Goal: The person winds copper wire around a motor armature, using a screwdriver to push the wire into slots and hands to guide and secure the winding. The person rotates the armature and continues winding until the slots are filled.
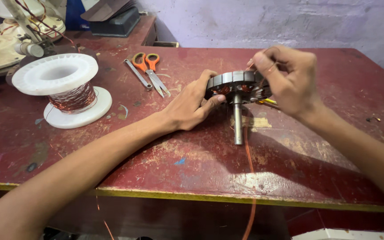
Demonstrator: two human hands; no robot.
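A round metal motor stator (234, 84) with copper windings and a steel shaft (238, 122) pointing toward me is held above a worn red table (192, 155). My left hand (192, 104) grips the stator's left rim. My right hand (287, 78) is at its right top edge, fingers pinched on a thin copper wire (249, 155) that trails down over the table's front edge.
A white plastic spool of copper wire (67, 89) stands at the left. Orange-handled scissors (153, 71) and a small metal tool (138, 74) lie behind the stator. Fan motor parts (5, 42) and a dark box (114, 22) sit at the back left.
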